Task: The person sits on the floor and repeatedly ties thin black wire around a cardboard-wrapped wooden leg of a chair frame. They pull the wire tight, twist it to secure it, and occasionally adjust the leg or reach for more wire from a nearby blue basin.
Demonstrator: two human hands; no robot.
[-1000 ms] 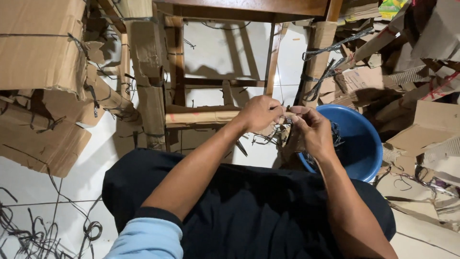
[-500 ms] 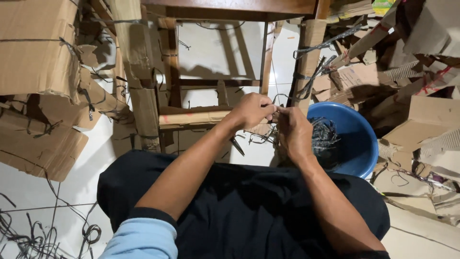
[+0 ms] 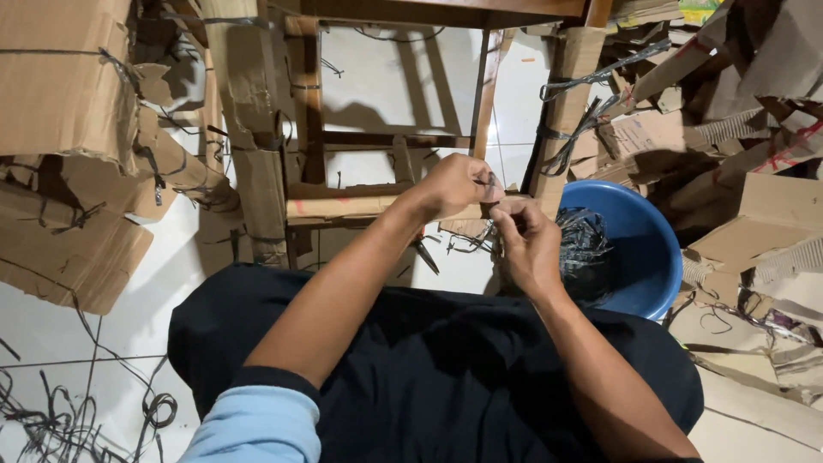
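Basin [image 3: 639, 249] sits on the floor; inside it, a tangle of strapping [image 3: 583, 249]. Just left of the basin, both hands meet. Farther left, a wooden frame [image 3: 309, 111]. Right of the basin, cardboard scraps [image 3: 754, 214] pile up.

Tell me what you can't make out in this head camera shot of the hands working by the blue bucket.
- What the left hand and right hand pinch: head view, a thin dark strip, too small and covered by fingers.
- Blue bucket: its near left side is behind the right hand; the dark tangle inside is too jumbled to sort out.
- Wooden chair frame: cut off by the top edge.
- Cardboard pile: runs past the right edge.
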